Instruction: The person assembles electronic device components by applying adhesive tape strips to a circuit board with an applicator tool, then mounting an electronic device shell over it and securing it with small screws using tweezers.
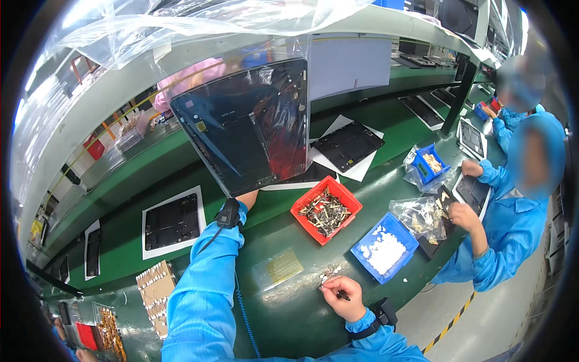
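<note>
My left arm reaches forward, and a dark flat panel (253, 127) in a clear plastic sleeve hangs in front of its end. Only a bit of my left hand (246, 198) shows below the panel's lower edge; its fingers and anything in them are hidden. My right hand (344, 299) rests low over the green bench, closed around a thin black tool (344, 295) whose exact kind is unclear. Just beyond its fingertips lies a small pile of loose bits (329, 273). A red bin (354, 218) of small metal parts and a blue bin (403, 260) of white pieces stand nearby.
A yellowish sheet (277, 269) lies between my arms. Dark casings on white sheets, such as one casing (171, 222), sit on the green conveyor. At left is a cardboard piece (154, 295) with rows of white bits. A co-worker in blue (500, 241) works at right by plastic bags (422, 218).
</note>
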